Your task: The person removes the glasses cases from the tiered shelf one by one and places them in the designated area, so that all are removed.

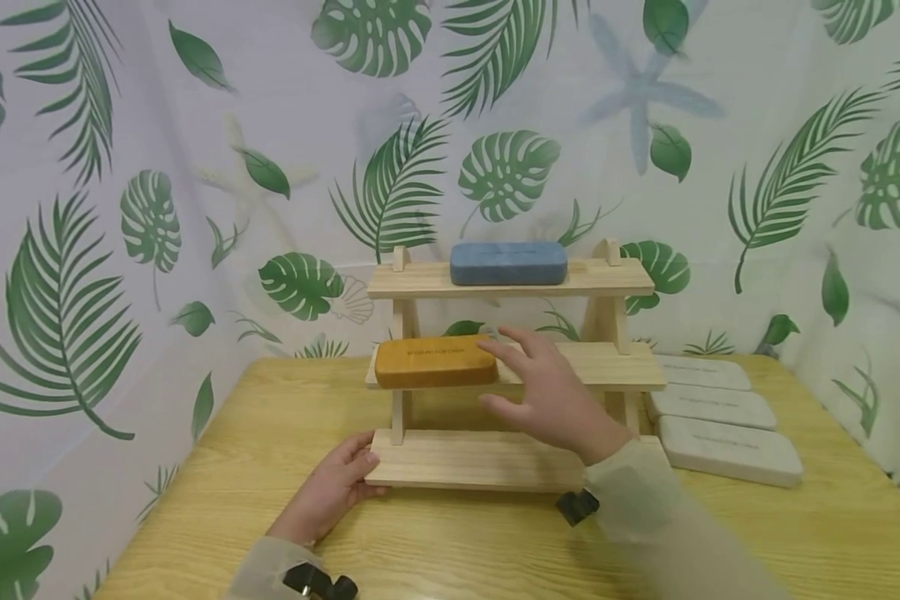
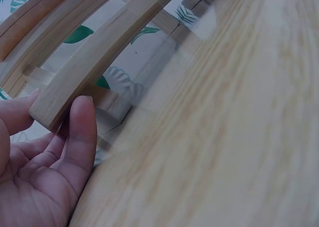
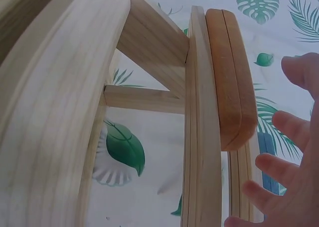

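Soft, even light — faint shadows on the table (image 1: 450, 550) — with both wrist views dimmer and greyer.

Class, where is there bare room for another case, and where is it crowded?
Free: the bottom shelf, right of the left hand; the top shelf, either side of the blue case; the middle shelf, right of the orange case. Crowded: the back right of the table, under three white cases.

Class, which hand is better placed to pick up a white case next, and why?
Probably the right hand: it holds nothing and is nearer the white cases, while the left hand grips the bottom shelf.
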Tool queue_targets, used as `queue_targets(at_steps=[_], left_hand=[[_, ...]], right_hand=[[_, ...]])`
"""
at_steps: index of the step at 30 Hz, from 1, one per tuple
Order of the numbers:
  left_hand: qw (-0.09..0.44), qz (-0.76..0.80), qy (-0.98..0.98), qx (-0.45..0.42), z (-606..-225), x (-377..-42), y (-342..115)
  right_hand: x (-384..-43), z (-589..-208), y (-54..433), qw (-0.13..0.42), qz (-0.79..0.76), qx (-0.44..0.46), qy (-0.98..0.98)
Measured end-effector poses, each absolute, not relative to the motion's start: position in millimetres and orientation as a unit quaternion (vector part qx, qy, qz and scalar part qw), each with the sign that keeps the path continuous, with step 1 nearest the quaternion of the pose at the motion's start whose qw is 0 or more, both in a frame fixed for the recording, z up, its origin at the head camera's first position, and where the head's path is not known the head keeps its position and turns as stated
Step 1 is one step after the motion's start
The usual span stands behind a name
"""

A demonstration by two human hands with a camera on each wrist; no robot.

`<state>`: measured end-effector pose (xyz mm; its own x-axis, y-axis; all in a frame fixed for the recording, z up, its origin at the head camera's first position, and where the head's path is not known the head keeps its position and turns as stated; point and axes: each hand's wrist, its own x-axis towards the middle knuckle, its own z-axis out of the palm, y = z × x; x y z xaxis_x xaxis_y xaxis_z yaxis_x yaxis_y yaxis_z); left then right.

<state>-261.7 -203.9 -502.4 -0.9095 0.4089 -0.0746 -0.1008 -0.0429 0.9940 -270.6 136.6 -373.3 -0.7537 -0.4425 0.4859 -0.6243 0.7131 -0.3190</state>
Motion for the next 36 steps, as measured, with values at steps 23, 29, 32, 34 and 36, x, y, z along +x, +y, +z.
queue_targets(at_steps=[23,29,32,34,36], left_hand=[[0.177,0.717,0.665,0.116,-504,-261,-206],[0.174,0.715,0.668,0.110,-505,-262,-206],[0.175,0.715,0.668,0.111,-504,-262,-205],[0.174,0.714,0.668,0.115,-504,-262,-205],[0.173,0.714,0.669,0.116,-504,-262,-205]], right_hand=[[-292,-374,95,0.152,0.211,0.300,-0.918],[-293,-377,89,0.142,0.195,0.286,-0.927],[-294,-378,89,0.140,0.192,0.277,-0.931],[-294,-379,88,0.141,0.189,0.275,-0.932],[-294,-379,87,0.142,0.187,0.274,-0.933]])
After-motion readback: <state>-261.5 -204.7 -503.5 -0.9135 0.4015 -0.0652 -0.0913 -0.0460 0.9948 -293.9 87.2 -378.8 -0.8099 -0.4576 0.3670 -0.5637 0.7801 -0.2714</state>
